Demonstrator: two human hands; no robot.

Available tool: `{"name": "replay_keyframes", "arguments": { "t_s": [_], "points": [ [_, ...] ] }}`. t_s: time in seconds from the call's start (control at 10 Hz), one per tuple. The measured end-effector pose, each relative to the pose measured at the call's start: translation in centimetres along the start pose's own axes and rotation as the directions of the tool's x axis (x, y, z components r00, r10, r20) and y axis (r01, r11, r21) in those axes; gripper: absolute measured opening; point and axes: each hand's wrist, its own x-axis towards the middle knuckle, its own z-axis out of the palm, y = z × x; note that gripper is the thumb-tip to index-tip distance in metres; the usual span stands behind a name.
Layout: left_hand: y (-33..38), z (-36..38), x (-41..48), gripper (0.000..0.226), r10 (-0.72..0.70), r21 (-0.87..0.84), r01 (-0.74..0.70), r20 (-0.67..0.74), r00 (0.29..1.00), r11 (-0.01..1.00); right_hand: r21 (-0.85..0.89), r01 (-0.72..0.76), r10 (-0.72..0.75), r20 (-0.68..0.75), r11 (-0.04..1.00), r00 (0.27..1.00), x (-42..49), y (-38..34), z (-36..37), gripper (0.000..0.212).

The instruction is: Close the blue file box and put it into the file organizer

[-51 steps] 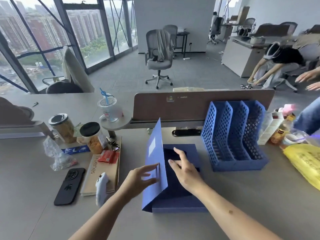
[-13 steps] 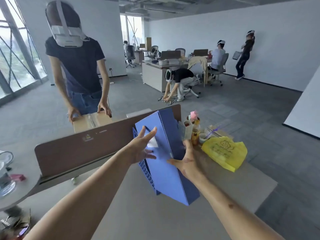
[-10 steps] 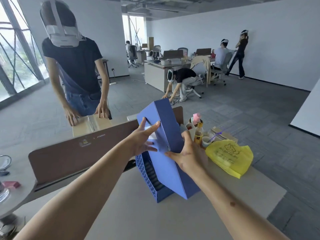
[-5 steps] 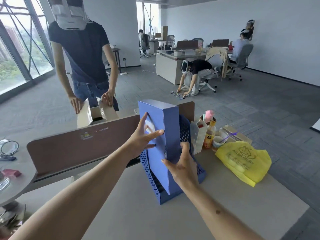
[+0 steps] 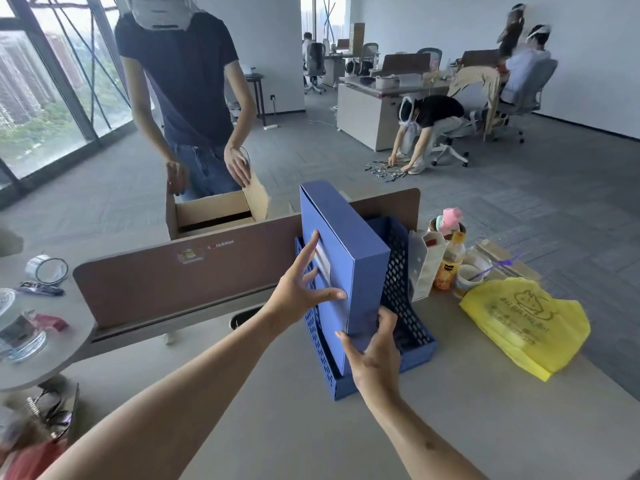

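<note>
The blue file box (image 5: 349, 258) is closed and stands upright inside the blue mesh file organizer (image 5: 408, 317) on the desk, in its left slot. My left hand (image 5: 304, 289) rests with spread fingers flat on the box's left face, over its white label. My right hand (image 5: 374, 355) cups the box's near lower edge from the front. The bottom of the box is hidden by the organizer's walls and my hands.
A brown divider panel (image 5: 180, 278) runs along the desk's far edge. Bottles, cups and a white carton (image 5: 446, 258) stand right of the organizer, with a yellow plastic bag (image 5: 526, 323) beside them. A person (image 5: 187, 84) handles a cardboard box (image 5: 214, 213) behind the divider.
The closed box went from tilted in the air above the organizer to upright and lower inside its slot. Both hands stayed on it. My view shifted slightly.
</note>
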Motion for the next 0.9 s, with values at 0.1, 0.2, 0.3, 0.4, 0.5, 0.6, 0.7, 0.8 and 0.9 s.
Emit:
{"name": "replay_keyframes", "arguments": {
  "t_s": [0.1, 0.2, 0.3, 0.4, 0.5, 0.6, 0.7, 0.8, 0.9],
  "points": [
    [-0.1, -0.2, -0.2, 0.117, -0.002, 0.008, 0.002, 0.016, 1.0, 1.0, 0.018, 0.017, -0.017, -0.009, 1.0, 1.0, 0.0, 0.7, 0.6, 0.068],
    [-0.9, -0.5, -0.9, 0.119, -0.044, 0.012, 0.043, 0.029, 0.999, 0.999, 0.014, 0.004, -0.004, 0.012, 1.0, 1.0, -0.5, 2.0, 1.6, 0.067],
    [-2.3, -0.5, -2.1, 0.118, -0.112, 0.03, 0.112, 0.005, 0.994, 0.993, 0.029, -0.03, 0.029, 0.043, 0.999, 0.999, -1.0, 3.9, 2.8, 0.068],
    [-2.9, -0.1, -2.8, 0.118, -0.163, 0.073, 0.166, -0.035, 0.986, 0.984, 0.019, -0.093, 0.091, 0.054, 0.996, 0.994, -1.6, 5.1, 3.6, 0.068],
    [-3.6, 0.5, -3.2, 0.116, -0.184, 0.125, 0.191, -0.064, 0.981, 0.974, 0.024, -0.146, 0.144, 0.055, 0.989, 0.988, -2.0, 6.1, 3.8, 0.065],
    [-4.1, 0.9, -3.3, 0.115, -0.172, 0.13, 0.181, -0.083, 0.982, 0.975, -0.03, -0.14, 0.142, 0.052, 0.99, 0.989, -1.9, 6.5, 3.8, 0.066],
    [-4.1, 1.3, -3.9, 0.109, -0.167, 0.139, 0.184, -0.126, 0.978, 0.973, -0.069, -0.127, 0.131, 0.065, 0.99, 0.989, -1.5, 6.5, 3.2, 0.073],
    [-4.1, 1.3, -4.9, 0.099, -0.183, 0.144, 0.212, -0.189, 0.965, 0.967, 0.0, -0.086, 0.085, 0.117, 0.996, 0.99, -1.4, 5.6, 1.9, 0.077],
    [-4.4, 1.0, -5.9, 0.081, -0.172, 0.215, 0.232, -0.264, 0.949, 0.949, 0.154, -0.048, 0.028, 0.134, 0.987, 0.991, -1.0, 4.1, 0.4, 0.088]
  ]
}}
